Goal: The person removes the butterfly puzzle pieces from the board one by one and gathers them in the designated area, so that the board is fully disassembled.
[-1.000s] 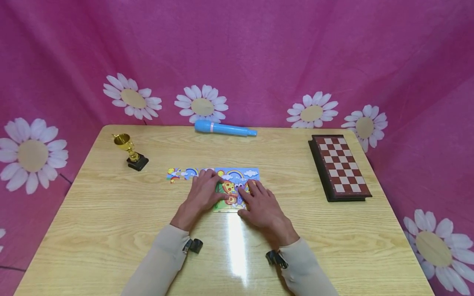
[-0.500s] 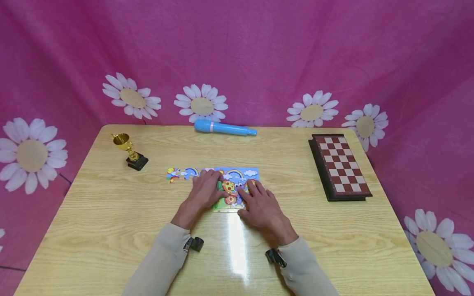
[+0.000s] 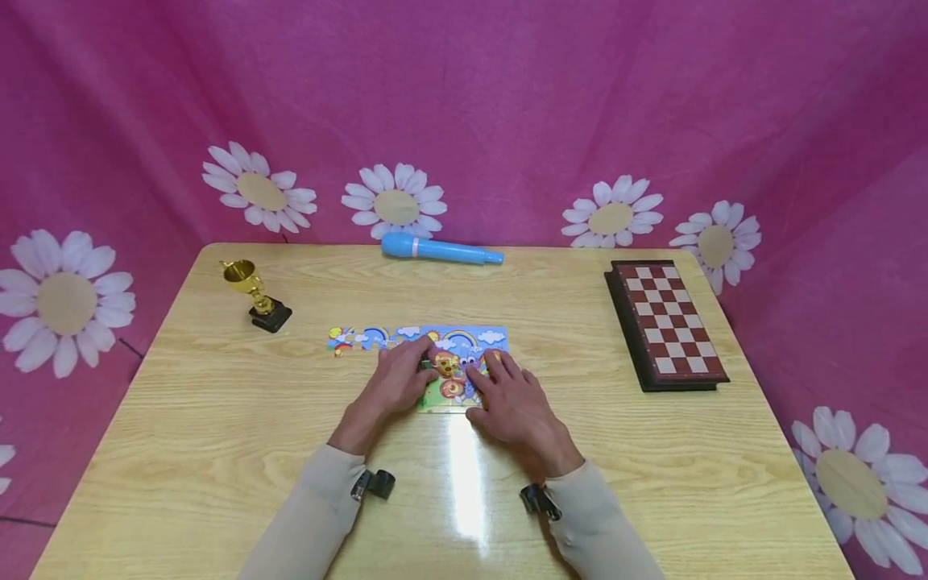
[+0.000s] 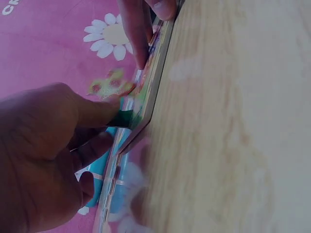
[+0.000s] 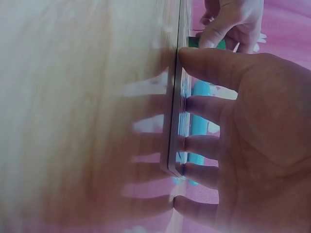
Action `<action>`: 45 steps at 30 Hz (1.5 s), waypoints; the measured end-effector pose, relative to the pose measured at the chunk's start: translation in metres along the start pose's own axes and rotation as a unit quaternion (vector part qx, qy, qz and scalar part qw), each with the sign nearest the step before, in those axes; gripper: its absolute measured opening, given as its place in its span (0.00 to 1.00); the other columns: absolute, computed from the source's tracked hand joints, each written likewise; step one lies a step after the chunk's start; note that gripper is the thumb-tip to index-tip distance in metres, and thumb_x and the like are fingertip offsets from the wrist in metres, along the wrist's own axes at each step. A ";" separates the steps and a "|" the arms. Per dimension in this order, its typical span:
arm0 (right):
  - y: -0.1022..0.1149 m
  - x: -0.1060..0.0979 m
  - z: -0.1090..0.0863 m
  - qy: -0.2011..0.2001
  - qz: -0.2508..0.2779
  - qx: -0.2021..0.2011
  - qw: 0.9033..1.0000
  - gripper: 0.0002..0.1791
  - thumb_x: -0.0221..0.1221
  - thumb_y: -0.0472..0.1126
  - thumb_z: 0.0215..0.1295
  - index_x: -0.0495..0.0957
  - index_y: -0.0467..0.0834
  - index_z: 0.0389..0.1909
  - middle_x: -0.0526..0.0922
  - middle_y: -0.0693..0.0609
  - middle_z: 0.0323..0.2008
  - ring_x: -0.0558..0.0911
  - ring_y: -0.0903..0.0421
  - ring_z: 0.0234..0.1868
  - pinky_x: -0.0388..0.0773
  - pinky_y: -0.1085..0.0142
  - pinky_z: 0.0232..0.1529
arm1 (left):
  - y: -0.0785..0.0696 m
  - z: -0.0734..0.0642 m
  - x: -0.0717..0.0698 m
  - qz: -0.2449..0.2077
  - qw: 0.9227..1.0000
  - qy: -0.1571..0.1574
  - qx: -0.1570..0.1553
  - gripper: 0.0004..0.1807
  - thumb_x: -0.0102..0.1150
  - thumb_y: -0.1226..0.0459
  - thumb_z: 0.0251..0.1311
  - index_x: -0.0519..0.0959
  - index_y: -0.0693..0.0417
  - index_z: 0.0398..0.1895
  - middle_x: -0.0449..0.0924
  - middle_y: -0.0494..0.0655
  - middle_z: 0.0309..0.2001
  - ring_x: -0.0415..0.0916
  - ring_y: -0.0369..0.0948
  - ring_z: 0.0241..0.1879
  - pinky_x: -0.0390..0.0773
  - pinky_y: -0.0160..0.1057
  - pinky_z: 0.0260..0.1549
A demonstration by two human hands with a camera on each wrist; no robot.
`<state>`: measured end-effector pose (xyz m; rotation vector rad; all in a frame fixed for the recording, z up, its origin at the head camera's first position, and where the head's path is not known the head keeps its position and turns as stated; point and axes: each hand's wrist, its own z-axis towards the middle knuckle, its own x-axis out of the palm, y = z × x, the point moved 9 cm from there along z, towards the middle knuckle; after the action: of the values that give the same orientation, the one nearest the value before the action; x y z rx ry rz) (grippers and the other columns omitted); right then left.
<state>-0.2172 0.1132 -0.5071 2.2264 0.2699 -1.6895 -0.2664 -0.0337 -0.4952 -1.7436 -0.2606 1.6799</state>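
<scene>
A colourful jigsaw puzzle (image 3: 489, 337) with a rainbow and cartoon figures lies in its flat tray at the table's middle. My left hand (image 3: 397, 377) pinches a puzzle piece (image 4: 112, 87) between thumb and fingers over the puzzle's left part. That piece, yellow and red with a green part, is lifted and tilted off the board; it looks blurred in the left wrist view. With fingers spread, my right hand (image 3: 515, 403) rests on the right part of the puzzle, its thumb at the near edge. Several loose puzzle pieces (image 3: 375, 335) lie left of the tray, partly hidden by my left hand.
On the wooden table (image 3: 290, 451) a gold trophy cup (image 3: 254, 290) stands at the back left. A blue toy microphone (image 3: 442, 249) lies along the back edge. At the right is a chessboard box (image 3: 667, 326). A pink flowered cloth (image 3: 464, 97) hangs behind.
My left hand has raised the pinched piece, which now tilts up off the puzzle. More of the loose pieces beside it show. The right hand stays in place.
</scene>
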 end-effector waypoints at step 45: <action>0.001 0.001 0.000 -0.003 0.017 0.000 1.000 0.39 0.53 0.61 0.65 0.57 0.54 0.74 0.52 0.46 0.76 0.50 0.43 0.77 0.57 0.43 0.68 | 0.115 -0.056 -0.080 -0.001 0.984 0.007 -0.180 0.12 0.53 0.60 0.68 0.76 0.53 0.51 0.77 0.53 0.39 0.72 0.48 0.38 0.66 0.49 0.40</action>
<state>-0.2167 0.1124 -0.5076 2.2130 0.2293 -1.6792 -0.2609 -0.1839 -0.5041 -2.0111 -0.5903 1.6949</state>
